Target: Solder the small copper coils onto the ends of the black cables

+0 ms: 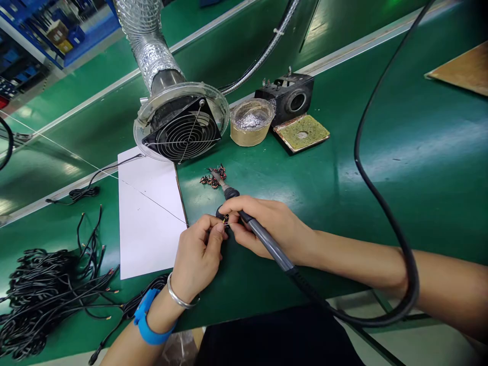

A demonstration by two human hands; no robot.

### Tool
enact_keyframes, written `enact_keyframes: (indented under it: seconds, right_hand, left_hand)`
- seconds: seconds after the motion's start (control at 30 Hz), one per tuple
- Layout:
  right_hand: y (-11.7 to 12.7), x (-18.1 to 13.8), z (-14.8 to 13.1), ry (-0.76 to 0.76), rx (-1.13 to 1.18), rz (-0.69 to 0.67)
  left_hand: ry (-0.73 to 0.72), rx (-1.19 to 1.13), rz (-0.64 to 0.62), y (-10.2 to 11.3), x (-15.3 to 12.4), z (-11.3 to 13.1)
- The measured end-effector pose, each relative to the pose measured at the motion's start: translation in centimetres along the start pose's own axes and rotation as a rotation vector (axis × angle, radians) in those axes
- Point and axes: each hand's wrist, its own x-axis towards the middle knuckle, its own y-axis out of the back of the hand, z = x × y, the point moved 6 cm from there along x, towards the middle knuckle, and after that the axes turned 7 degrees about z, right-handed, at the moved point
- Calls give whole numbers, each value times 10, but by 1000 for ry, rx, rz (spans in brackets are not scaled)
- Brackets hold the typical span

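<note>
My left hand [200, 256], with a silver bangle and a blue wristband, is closed in a pinch on a tiny part with fine wires [225, 220]; its exact kind is too small to make out. A thin, solder-like wire [152, 200] runs from the upper left to these fingers. In my right hand [282, 229] lies a soldering iron [269, 244], its tip pointing away from me. The right thumb and fingertips also meet at the tiny part. Just beyond the hands, the iron's tip overlaps a small heap of black and copper-coloured parts [213, 178] in view.
A fume extractor [183, 134] on a foil duct hangs above a white sheet [148, 218]. Behind stand a tape-wrapped bowl [249, 134], a black iron holder [284, 99] and a sponge tray [303, 133]. Black cables [38, 295] lie left. The iron's cord [375, 203] loops over my right forearm.
</note>
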Motion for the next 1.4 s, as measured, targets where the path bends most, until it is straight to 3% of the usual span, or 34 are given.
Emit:
enact_keyframes:
  seconds: [0.13, 0.47, 0.7, 0.93, 1.0, 1.13, 1.3, 1.4]
  right_hand:
    - [0, 2, -1, -36, 17, 18]
    - [3, -3, -10, 66, -43, 74]
    - [-1, -7, -6, 60, -12, 38]
    - [2, -6, -14, 300, -107, -29]
    - [4, -4, -16, 326, -136, -38]
    - [13, -1, -12, 239, -145, -15]
    - [45, -5, -13, 48, -37, 199]
    - [58, -16, -10, -68, 4, 259]
  left_hand:
    - [17, -5, -11, -2, 0, -1]
    - [-20, 38, 15, -4, -2, 0]
    - [19, -39, 16, -5, -1, -2]
    - [268, -399, -285, -20, 2, -9]
    - [309, -487, -314, -22, 2, -9]
    - [327, -566, -202, -23, 4, -11]
    - [331, -575, -44, -26, 5, -12]
    - [327, -567, -1, -28, 6, -11]
